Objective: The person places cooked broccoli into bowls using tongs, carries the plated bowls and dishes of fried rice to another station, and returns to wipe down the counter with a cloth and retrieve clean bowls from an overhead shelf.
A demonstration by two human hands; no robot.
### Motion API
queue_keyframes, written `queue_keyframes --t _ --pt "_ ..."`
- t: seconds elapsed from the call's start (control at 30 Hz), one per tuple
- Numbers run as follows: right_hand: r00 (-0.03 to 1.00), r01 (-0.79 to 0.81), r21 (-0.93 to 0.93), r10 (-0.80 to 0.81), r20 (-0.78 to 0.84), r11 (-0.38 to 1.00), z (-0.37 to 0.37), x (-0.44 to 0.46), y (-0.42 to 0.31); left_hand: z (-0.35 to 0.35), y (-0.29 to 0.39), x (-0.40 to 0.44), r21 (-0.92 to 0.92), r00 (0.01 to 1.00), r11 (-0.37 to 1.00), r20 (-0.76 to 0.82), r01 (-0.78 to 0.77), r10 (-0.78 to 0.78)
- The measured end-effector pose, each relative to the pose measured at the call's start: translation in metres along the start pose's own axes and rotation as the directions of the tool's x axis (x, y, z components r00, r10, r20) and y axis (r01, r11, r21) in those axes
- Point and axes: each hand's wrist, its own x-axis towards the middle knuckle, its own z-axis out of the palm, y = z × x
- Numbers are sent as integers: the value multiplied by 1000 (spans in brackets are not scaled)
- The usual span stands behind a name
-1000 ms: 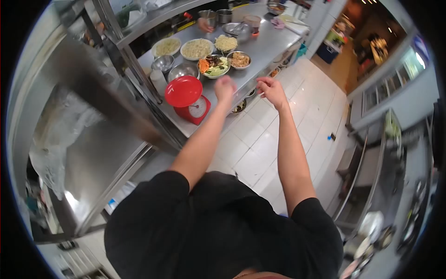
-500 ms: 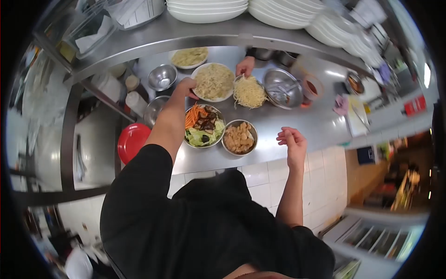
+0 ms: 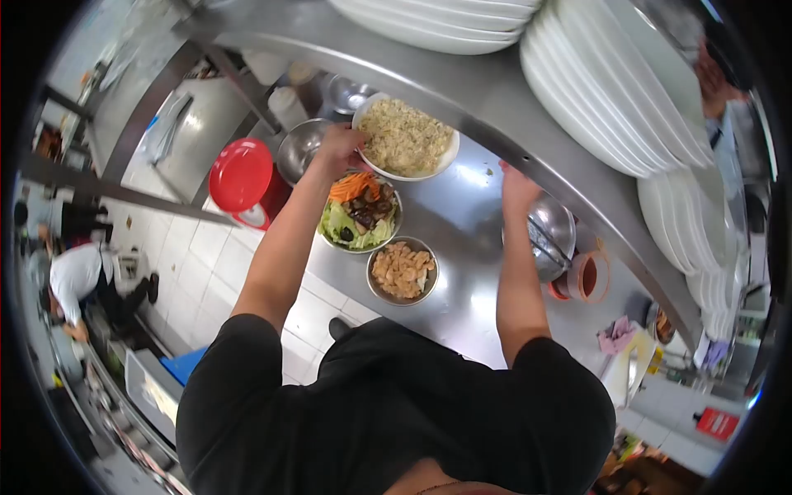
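My left hand [image 3: 340,151] is closed on the left rim of a white plate [image 3: 454,148] heaped with pale, chopped food. Just below it sits a metal bowl of carrot strips, lettuce and dark mushrooms [image 3: 360,211]. Nearer to me is a smaller bowl of light brown meat pieces [image 3: 403,271]. At the shelf's edge, my right hand [image 3: 520,188] reaches over the counter beside a metal bowl with utensils [image 3: 551,235]; its fingertips are partly hidden and I cannot tell whether they hold anything.
Stacked white plates [image 3: 594,91] stand on the metal shelf [image 3: 495,124] overhanging the counter. A red scale [image 3: 241,176] is at the left, near empty metal bowls [image 3: 301,148]. An orange-rimmed container [image 3: 587,276] and a pink cloth [image 3: 616,336] lie right. A person in white [image 3: 78,276] bends at far left.
The plate under my left hand has shifted and tilted. My right hand has moved forward to the shelf's edge. The noodle bowl and the other person's hand are no longer visible. The view has turned.
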Motion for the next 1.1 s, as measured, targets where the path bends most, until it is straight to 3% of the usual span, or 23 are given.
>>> queue_keyframes --t 0.03,0.1,0.13,0.17,0.2,0.3,0.33,0.37,0.43,0.53,0.6,0.63,0.67,0.73,0.77,0.8,0.83,0.87,1.0,1.03,1.1 --pt "997 71 -67 -72 -20 995 36 0 10 -7 2 -20 -11 997 998 -39 -67 67" --pt "951 -113 169 57 305 979 113 -2 60 -29 1 -59 -49 986 992 -126 -114 107" --pt "809 -516 243 373 455 821 147 7 61 -41 0 -86 -93 985 990 -150 -102 87" --pt "537 -823 231 579 613 519 188 24 60 -51 0 -111 -137 982 985 -170 -102 78" --pt "343 -938 320 487 803 134 258 19 130 -63 -6 -135 -207 974 971 -214 -123 77" --pt "380 -913 397 542 750 91 280 43 51 -101 -29 -219 -294 923 947 -386 -132 9" --pt "781 -587 546 237 578 598 335 13 110 -121 -43 -246 -285 915 949 -403 -132 7" --pt "459 -882 435 537 708 181 277 38 24 -139 -59 -274 -279 910 951 -416 -129 1" --pt "450 -867 488 588 672 105 286 33 30 -170 -92 -324 -361 853 914 -520 -186 -32" --pt "568 -762 625 636 523 166 231 14 -27 -239 -145 -392 -426 840 891 -533 -157 -107" --pt "724 -651 716 490 485 254 187 -10 -31 -288 -169 -435 -501 781 844 -599 -190 -179" --pt "721 -661 691 504 475 293 156 -21 -37 -316 -180 -452 -517 768 832 -611 -203 -192" --pt "790 -595 720 426 441 358 121 -35 -46 -329 -201 -452 -509 747 838 -631 -196 -209" --pt "747 -653 604 518 416 457 49 -58 -101 -377 -221 -474 -536 735 826 -628 -171 -255" --pt "679 -727 493 602 419 477 13 -67 -126 -399 -228 -479 -549 719 816 -641 -182 -271" --pt "725 -686 491 566 393 537 -20 -83 -143 -425 -234 -483 -560 708 813 -639 -159 -301" --pt "736 -672 364 530 421 645 -53 -94 -148 -453 -234 -482 -566 696 813 -639 -136 -328" --pt "705 -688 316 501 501 653 -84 -107 -183 -475 -230 -477 -576 694 803 -641 -151 -329" --pt "433 -861 171 514 741 479 -113 -172 -295 -580 -219 -440 -589 705 773 -651 -236 -282" --pt "349 -902 115 547 761 417 -95 -201 -339 -611 -210 -430 -581 693 774 -666 -250 -276" --pt "301 -942 156 542 785 297 -30 -267 -481 -673 -188 -411 -580 691 761 -678 -292 -252"
